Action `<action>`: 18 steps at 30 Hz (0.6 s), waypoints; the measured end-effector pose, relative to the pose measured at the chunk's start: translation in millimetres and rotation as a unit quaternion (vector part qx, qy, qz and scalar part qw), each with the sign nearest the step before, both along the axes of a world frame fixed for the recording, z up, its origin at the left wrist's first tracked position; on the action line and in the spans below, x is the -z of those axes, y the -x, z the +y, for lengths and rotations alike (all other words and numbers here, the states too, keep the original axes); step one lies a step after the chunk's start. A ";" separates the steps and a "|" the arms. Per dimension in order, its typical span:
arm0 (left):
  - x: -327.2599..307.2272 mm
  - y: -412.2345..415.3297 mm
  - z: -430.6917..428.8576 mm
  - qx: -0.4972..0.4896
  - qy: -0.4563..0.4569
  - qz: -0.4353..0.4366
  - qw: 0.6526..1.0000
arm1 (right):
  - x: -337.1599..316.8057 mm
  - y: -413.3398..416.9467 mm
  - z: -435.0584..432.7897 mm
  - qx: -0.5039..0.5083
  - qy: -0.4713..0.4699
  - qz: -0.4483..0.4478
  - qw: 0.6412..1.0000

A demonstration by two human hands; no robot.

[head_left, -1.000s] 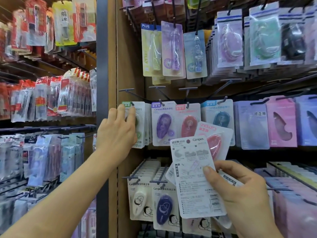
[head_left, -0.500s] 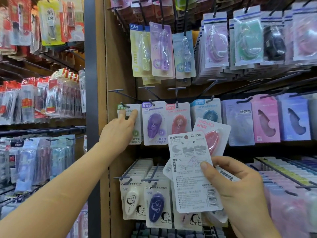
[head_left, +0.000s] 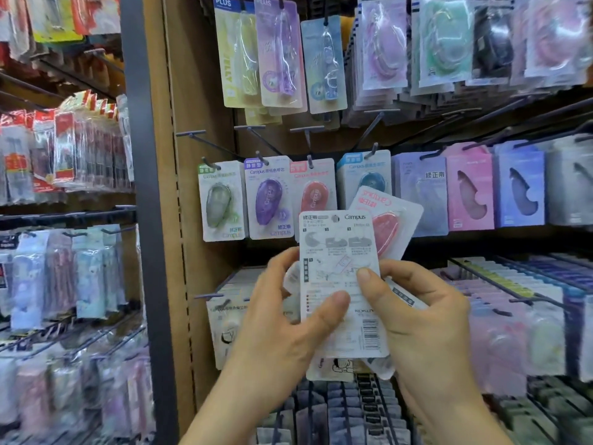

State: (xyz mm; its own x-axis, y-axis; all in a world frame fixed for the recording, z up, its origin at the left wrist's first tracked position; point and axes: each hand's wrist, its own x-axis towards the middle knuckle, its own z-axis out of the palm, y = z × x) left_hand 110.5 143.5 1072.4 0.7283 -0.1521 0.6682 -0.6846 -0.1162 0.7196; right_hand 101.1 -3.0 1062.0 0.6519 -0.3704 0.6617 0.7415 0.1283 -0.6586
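Both hands hold a fanned bunch of correction tape packs in front of a shop display. The front white pack [head_left: 337, 252] shows its printed back with a barcode. Behind it a red tape pack [head_left: 390, 220] sticks out, upside down, to the upper right. My left hand [head_left: 282, 319] grips the bunch from the left, thumb pressed on the white pack. My right hand [head_left: 414, 316] grips it from the right, thumb on the card too. On the pegs behind hang a green pack [head_left: 219, 200], a purple pack [head_left: 269, 197] and a red pack [head_left: 314, 187].
Metal peg hooks [head_left: 205, 139] jut out from the wooden panel [head_left: 192, 91] above the packs. More tape packs fill rows at the right [head_left: 468, 187] and below. A grey upright post [head_left: 141, 187] separates another stocked rack [head_left: 64, 149] at the left.
My left hand left the green pack on its peg and came down to grip the bunch with my right hand. The view has shifted closer and slightly left.
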 end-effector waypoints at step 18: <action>56.4 37.6 -34.3 0.058 0.097 0.082 0.990 | 46.4 22.6 -24.8 -0.059 -0.061 0.016 0.996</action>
State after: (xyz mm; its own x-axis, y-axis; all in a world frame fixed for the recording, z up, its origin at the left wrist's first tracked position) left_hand 72.8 109.3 1016.0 0.8152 -0.1204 0.5666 -0.5566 0.1081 0.8237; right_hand 78.5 -27.8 1015.5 0.7152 -0.3667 0.5949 0.6958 0.2932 -0.6557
